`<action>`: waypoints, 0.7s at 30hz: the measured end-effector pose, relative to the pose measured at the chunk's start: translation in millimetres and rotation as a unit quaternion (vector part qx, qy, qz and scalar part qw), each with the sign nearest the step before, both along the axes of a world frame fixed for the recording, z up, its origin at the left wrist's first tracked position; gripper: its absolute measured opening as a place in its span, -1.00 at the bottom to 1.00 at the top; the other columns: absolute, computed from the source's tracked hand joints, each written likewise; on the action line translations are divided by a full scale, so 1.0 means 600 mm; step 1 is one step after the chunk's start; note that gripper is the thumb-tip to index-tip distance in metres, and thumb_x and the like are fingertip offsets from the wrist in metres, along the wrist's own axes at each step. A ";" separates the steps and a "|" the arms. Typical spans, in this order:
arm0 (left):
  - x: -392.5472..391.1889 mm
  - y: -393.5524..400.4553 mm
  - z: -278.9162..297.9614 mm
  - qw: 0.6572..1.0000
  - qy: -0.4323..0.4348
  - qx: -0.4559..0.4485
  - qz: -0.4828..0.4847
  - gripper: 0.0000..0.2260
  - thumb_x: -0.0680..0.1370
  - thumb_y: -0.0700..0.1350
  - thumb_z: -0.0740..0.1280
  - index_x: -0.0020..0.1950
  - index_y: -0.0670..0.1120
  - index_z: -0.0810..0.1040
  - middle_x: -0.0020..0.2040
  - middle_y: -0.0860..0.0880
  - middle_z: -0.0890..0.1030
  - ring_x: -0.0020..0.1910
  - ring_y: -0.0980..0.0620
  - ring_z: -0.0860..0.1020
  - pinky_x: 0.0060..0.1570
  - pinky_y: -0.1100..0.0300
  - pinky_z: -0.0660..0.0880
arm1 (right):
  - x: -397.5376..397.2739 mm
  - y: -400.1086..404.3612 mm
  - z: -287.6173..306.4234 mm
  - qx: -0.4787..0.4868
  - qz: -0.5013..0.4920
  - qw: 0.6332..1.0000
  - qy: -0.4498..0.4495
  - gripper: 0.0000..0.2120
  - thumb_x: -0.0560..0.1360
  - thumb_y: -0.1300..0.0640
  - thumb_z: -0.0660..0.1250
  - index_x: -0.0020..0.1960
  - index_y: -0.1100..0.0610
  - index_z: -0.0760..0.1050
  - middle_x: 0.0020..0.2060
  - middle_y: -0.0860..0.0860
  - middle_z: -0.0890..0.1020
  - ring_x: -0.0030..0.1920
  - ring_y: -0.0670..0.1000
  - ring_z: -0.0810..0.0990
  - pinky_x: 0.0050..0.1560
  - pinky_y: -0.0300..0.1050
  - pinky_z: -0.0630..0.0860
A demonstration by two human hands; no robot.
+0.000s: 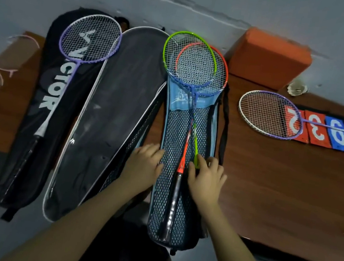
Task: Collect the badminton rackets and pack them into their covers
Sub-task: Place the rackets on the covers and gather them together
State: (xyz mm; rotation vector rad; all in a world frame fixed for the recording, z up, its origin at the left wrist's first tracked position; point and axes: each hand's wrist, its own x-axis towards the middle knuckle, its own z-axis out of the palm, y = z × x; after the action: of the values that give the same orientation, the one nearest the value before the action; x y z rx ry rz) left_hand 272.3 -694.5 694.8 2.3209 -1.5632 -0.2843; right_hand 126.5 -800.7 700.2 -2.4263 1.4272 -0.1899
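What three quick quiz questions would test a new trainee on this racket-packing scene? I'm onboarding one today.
1. True or false: the green racket and orange racket lie on the mesh cover.
2. Which cover holds a purple racket on top: A) Victor cover, B) grey cover?
3. What lies under the other purple racket at right?

Key: 1 true; 2 A; 3 number cards.

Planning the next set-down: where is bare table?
Free: wood right of the mesh cover, below the purple racket and score cards; a strip left of the Victor cover. Crowded: covers edge to edge, both the left hand and right hand on the mesh.
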 end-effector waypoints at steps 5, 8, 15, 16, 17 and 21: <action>0.097 0.059 0.034 0.996 0.008 -0.014 0.089 -0.58 0.43 -0.03 0.24 0.22 -0.21 0.51 0.19 -0.23 0.55 0.14 -0.21 0.53 0.09 -0.10 0.46 | 0.097 0.031 0.045 -0.040 0.057 0.994 -0.079 -0.66 0.51 -0.02 0.21 0.18 0.14 0.51 0.07 0.16 0.51 0.09 0.23 0.45 0.06 0.11 0.31; 0.188 0.115 0.045 0.991 -0.014 -0.028 0.130 -0.58 0.48 0.02 0.19 0.22 -0.20 0.51 0.19 -0.24 0.54 0.14 -0.23 0.52 0.10 -0.10 0.44 | 0.194 0.059 0.064 -0.023 0.101 0.988 -0.117 -0.66 0.49 0.02 0.17 0.15 0.17 0.51 0.01 0.16 0.54 0.03 0.23 0.48 0.03 0.07 0.34; 0.347 0.214 0.042 0.985 0.035 0.011 0.171 -0.51 0.46 0.10 0.12 0.19 -0.20 0.52 0.11 -0.23 0.56 0.05 -0.27 0.53 0.00 -0.08 0.47 | 0.394 0.171 0.030 0.044 0.177 0.978 -0.101 -0.72 0.56 0.11 0.20 0.24 0.14 0.47 0.08 0.11 0.54 0.12 0.19 0.48 0.10 0.03 0.33; 0.366 0.228 0.036 0.984 0.036 0.024 0.173 -0.55 0.48 0.08 0.18 0.22 -0.19 0.49 0.13 -0.20 0.54 0.08 -0.25 0.51 0.02 -0.06 0.46 | 0.424 0.187 0.028 0.055 0.189 0.976 -0.099 -0.71 0.57 0.10 0.20 0.25 0.12 0.46 0.08 0.09 0.53 0.12 0.17 0.47 0.10 0.01 0.31; 0.382 0.240 0.027 0.983 0.040 0.036 0.175 -0.58 0.50 0.05 0.24 0.25 -0.18 0.46 0.16 -0.18 0.52 0.11 -0.23 0.49 0.04 -0.05 0.44 | 0.452 0.199 0.024 0.066 0.199 0.973 -0.093 -0.70 0.57 0.09 0.19 0.27 0.10 0.45 0.08 0.08 0.52 0.13 0.14 0.46 0.09 -0.01 0.28; 0.402 0.265 -0.002 0.982 0.062 0.095 0.149 -0.47 0.53 0.09 0.23 0.42 -0.12 0.22 0.29 -0.12 0.38 0.22 -0.14 0.42 0.13 0.03 0.35 | 0.528 0.219 0.009 0.067 0.240 0.966 -0.070 -0.64 0.56 0.04 0.21 0.35 0.03 0.40 0.18 0.03 0.47 0.20 0.07 0.40 0.10 -0.11 0.16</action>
State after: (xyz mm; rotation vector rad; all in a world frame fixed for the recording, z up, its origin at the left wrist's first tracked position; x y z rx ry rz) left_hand 513.4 -535.3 693.6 2.5851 -1.1542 -0.5114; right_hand 443.2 -669.3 705.4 -2.5012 0.7350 -0.1408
